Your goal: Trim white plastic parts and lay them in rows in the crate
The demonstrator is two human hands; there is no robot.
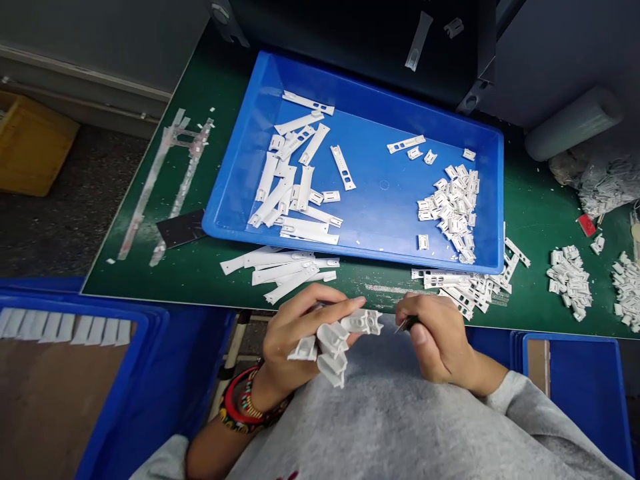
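My left hand (293, 337) is closed around a bunch of white plastic parts (333, 339) whose hollow ends face right. One of them, a part with a ribbed end (369, 322), sticks out past the fingertips. A short gap away, my right hand (443, 340) grips a small dark-handled tool with a thin metal tip (411, 323); most of it is hidden by the fingers. Just beyond my left hand, long white strips (280, 267) lie on the green table. More slotted white strips (465, 287) lie beyond my right hand.
A blue tray (350, 248) on the green table (530, 213) holds long strips (295, 187) at left and small white clips (455, 207) at right. Clip piles (570, 280) lie farther right. Blue crates (150, 320) flank me below the table edge. A dark machine (350, 33) stands behind.
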